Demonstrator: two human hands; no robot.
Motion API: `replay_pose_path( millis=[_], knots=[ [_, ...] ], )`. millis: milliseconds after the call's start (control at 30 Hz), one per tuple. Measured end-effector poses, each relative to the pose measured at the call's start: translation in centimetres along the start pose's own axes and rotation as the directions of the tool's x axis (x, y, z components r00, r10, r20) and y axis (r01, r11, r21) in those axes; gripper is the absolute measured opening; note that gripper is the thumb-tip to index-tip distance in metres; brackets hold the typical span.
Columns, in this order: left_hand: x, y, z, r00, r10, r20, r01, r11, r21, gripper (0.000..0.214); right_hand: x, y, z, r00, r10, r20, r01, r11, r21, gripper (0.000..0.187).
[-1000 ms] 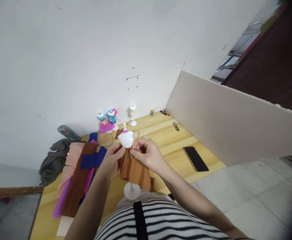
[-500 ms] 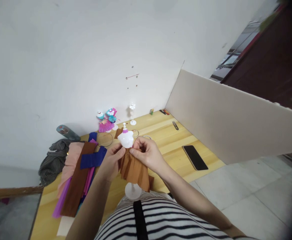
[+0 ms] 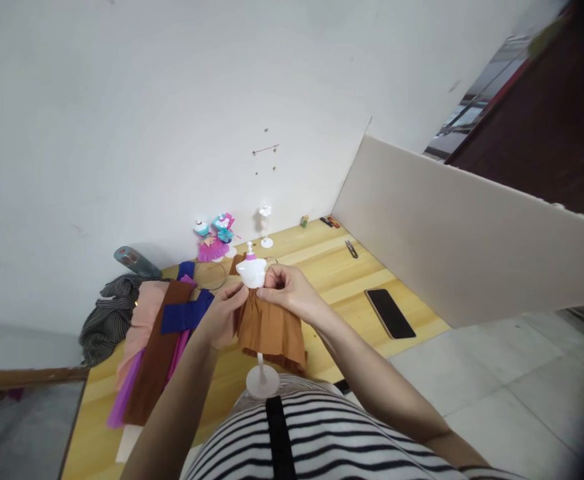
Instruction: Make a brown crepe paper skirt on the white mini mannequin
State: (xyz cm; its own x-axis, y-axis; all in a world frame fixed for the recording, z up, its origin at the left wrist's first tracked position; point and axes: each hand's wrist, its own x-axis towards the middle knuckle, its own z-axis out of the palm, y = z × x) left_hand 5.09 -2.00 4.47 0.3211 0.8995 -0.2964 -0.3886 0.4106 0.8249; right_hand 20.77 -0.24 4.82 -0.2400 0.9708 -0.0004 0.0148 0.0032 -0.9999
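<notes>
A small white dress form [image 3: 251,273] with a pink neck band stands on a round base close to my body. Gathered brown fabric [image 3: 271,333] hangs around its waist like a skirt. My left hand [image 3: 226,312] pinches the top edge of this fabric at the left of the waist. On the other side, my right hand [image 3: 288,290] grips the same edge between thumb and bent fingers. Both sets of fingertips sit just under the form's white bust, and the back of the fabric is hidden.
Folded cloth strips [image 3: 148,363] and a striped garment [image 3: 109,320] lie at left, near a bottle [image 3: 137,261]. Dressed mini forms [image 3: 212,248] and a bare one [image 3: 266,227] stand by the wall. A phone [image 3: 390,313] and thread snips [image 3: 351,249] lie right, beside a partition [image 3: 452,233].
The brown fabric has spread wider and swung a little to the right, showing more of the stand's pole. Both hands have risen slightly in view, still at the waist.
</notes>
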Motion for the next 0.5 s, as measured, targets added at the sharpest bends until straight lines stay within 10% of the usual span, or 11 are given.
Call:
replay_pose_path(
  millis=[500],
  knots=[
    [-0.2, -1.0, 0.2, 0.999, -0.033, -0.005, 0.033, 0.999, -0.012, 0.035, 0.7, 2.2, -0.5, 0.991, 0.121, 0.060, -0.129, 0.979, 0.160, 0.031]
  ],
)
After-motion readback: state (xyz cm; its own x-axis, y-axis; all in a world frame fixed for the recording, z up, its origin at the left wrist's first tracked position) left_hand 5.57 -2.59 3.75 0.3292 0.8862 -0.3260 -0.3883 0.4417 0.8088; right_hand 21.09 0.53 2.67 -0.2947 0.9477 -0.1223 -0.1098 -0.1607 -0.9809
